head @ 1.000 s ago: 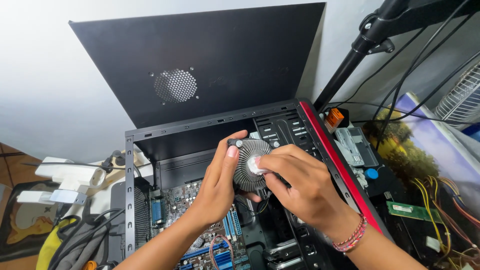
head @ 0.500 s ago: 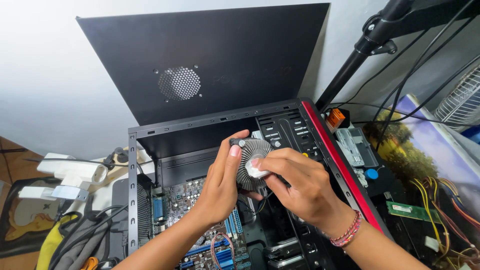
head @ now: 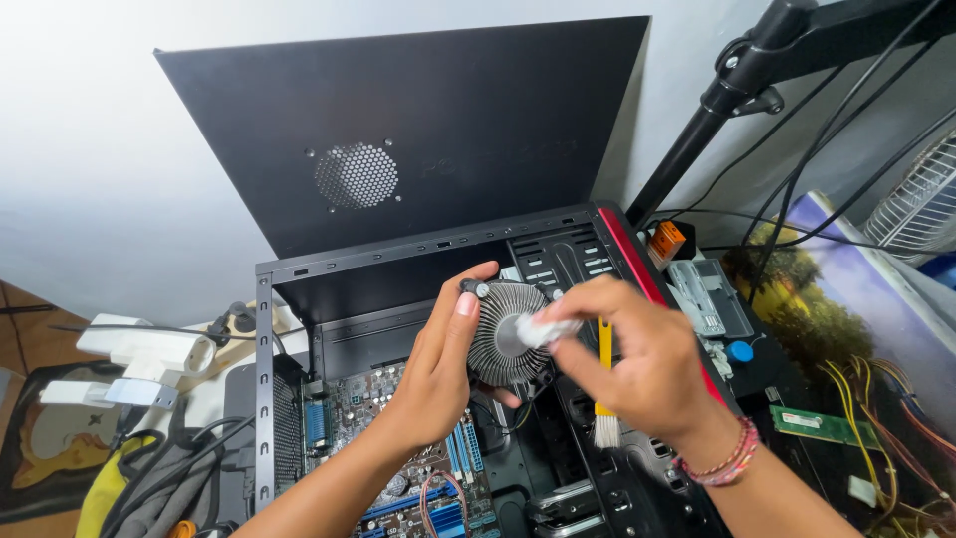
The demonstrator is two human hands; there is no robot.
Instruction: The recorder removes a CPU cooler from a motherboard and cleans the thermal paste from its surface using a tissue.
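two hands meet over an open computer case (head: 299, 329) lying on its side. at the surface's left edge, a white power strip (head: 139, 349) and a heap of grey cables (head: 169, 478) lie beside the case. inside, toward the near edge, the motherboard (head: 418, 478) with its blue slots is exposed. the left hand (head: 438, 374) has its grip wrapped around the rim of a round finned heatsink (head: 503, 334), thumb on the upper edge, holding it above the board with its flat centre turned up, seemingly for access. the right hand (head: 637, 359) pinches a small white wad (head: 543, 329) against that centre while also keeping a yellow-handled brush (head: 604, 384) tucked under its fingers, bristles down. a detached black side panel (head: 418, 139) leans on the wall behind. right of the case's red edge lie a green circuit board (head: 817, 423) and loose wires (head: 876, 399).
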